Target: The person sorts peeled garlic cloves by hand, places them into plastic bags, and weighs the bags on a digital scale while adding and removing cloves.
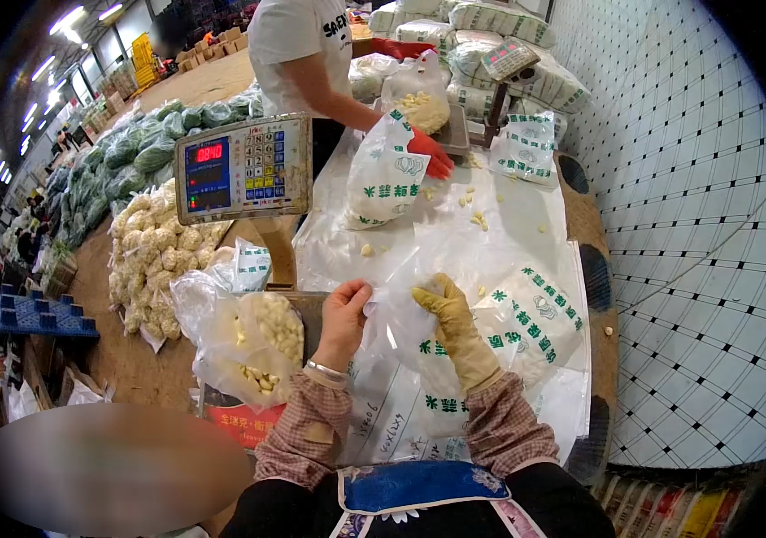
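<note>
The bare left hand (340, 325) and gloved right hand (455, 327) pinch the clear bag (395, 312) above the tabletop (588, 215), inward from its near edge, where light, even tension should spare the thin film.

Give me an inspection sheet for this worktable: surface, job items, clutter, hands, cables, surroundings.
Surface: white sheeting covers much of it.
Job items: clear bag between the hands; bag of cloves at left, near the scale display.
Clutter: loose cloves; green-printed bag at right.
Hands: bare left hand, gloved right hand, both pinching the clear bag.
Cables: nothing seen on the table.
Surroundings: co-worker's red glove opposite, tiled wall right, stacked sacks behind.
</note>
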Motion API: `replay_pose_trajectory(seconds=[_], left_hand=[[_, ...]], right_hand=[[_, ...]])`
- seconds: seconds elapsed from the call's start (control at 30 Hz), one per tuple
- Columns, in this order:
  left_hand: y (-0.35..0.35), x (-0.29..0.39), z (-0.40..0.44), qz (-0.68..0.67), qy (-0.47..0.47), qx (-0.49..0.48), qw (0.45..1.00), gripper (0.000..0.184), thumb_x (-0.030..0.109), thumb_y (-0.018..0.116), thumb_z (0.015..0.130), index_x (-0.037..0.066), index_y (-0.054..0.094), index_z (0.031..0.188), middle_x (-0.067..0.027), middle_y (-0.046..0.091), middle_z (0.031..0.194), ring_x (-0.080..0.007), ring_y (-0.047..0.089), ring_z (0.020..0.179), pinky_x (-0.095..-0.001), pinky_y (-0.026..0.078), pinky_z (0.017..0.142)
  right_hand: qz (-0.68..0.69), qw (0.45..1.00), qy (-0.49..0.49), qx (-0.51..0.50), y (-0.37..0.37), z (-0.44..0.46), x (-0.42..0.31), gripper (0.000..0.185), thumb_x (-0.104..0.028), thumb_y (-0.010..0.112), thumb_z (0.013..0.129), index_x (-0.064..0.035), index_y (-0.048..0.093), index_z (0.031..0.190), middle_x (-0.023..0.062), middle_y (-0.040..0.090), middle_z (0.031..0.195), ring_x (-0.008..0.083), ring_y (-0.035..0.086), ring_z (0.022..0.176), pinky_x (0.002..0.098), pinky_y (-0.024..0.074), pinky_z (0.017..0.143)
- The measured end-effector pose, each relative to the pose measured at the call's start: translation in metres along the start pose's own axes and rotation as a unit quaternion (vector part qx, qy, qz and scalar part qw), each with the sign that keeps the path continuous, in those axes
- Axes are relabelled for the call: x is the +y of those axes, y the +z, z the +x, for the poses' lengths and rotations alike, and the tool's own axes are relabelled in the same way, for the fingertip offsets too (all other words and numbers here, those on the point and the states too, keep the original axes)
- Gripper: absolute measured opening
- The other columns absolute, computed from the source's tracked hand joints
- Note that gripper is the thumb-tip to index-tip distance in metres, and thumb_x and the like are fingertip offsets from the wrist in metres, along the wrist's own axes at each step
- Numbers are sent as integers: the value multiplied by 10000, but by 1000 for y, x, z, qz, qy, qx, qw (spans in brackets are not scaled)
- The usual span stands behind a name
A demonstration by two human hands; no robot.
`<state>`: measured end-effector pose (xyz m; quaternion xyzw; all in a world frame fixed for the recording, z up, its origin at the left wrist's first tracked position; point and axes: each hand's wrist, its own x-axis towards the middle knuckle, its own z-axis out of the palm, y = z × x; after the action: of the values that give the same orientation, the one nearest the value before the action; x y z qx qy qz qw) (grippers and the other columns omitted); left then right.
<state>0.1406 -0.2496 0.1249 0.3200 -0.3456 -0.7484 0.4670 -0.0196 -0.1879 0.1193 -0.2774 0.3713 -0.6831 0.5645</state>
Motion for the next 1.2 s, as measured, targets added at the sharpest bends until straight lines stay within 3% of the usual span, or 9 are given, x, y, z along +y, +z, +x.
replay_pose_trajectory(seconds=[0.23, 0.53, 0.63, 0.77, 0.83, 0.9, 1.03, 1.13, 1.2], left_hand=[[-14, 2, 7, -71, 5, 31, 997, 76, 23, 573, 792, 30, 563, 867, -30, 593, 794, -107, 574, 683, -225, 495, 603], [-22, -6, 12, -70, 20, 35, 997, 95, 12, 574, 787, 47, 561, 874, -17, 584, 792, -100, 561, 690, -215, 477, 614], [-25, -4, 12, -46, 42, 52, 997, 91, 8, 571, 784, 50, 560, 863, -4, 569, 781, -91, 540, 660, -201, 453, 587], [-42, -2, 21, -1, 104, 107, 989, 96, 7, 562, 783, 67, 538, 854, 11, 536, 742, -80, 513, 634, -193, 423, 552], [-53, 5, 19, 0, 90, 126, 988, 111, 3, 545, 792, 70, 515, 876, 0, 527, 771, -89, 516, 656, -202, 433, 560], [-54, 11, 16, 2, 77, 145, 986, 127, -1, 528, 801, 73, 493, 898, -11, 519, 801, -99, 519, 679, -211, 442, 567], [-56, 20, 16, -18, 164, 193, 967, 150, -15, 469, 827, 63, 422, 947, -45, 485, 910, -144, 526, 734, -257, 490, 624], [-69, 27, 19, -9, 196, 193, 961, 129, -16, 456, 835, 41, 405, 938, -61, 479, 932, -165, 533, 772, -288, 511, 666], [-69, 34, 16, 38, 222, 220, 949, 137, -18, 452, 836, 37, 406, 953, -55, 479, 924, -159, 530, 784, -284, 503, 671]], right_hand=[[-16, 997, -11, 77, 5, 3, 1, 325, -37, 663, 725, -9, 548, 1027, 19, 577, 882, 109, 532, 780, 214, 434, 691], [-115, 982, 40, 141, -2, 6, 0, 246, -114, 685, 725, -58, 588, 944, 2, 568, 832, 100, 502, 731, 232, 422, 671], [-54, 988, 30, 140, -9, 7, -4, 181, -146, 666, 749, -67, 587, 893, -13, 550, 788, 88, 476, 708, 231, 408, 645], [-121, 978, -48, 165, -39, 23, -11, 151, -192, 610, 800, -57, 583, 861, -13, 549, 766, 83, 466, 701, 221, 399, 634], [-157, 970, -68, 170, -61, 39, -10, 156, -198, 590, 814, -52, 584, 866, -10, 550, 764, 85, 470, 703, 218, 400, 637], [-201, 966, -64, 147, -80, 54, -11, 92, -123, 567, 813, -40, 562, 852, -14, 556, 770, 77, 488, 693, 220, 414, 647], [-236, 949, -90, 189, -114, 74, -7, 95, -50, 561, 785, -30, 564, 878, 10, 579, 802, 97, 513, 727, 226, 430, 660], [-275, 923, -62, 261, -134, 80, -9, 181, -11, 569, 743, -15, 562, 924, 58, 590, 868, 149, 541, 780, 249, 449, 668], [-375, 861, -67, 336, -140, 80, -10, 309, 0, 569, 719, 2, 522, 1024, 105, 576, 919, 205, 550, 822, 279, 462, 667]])
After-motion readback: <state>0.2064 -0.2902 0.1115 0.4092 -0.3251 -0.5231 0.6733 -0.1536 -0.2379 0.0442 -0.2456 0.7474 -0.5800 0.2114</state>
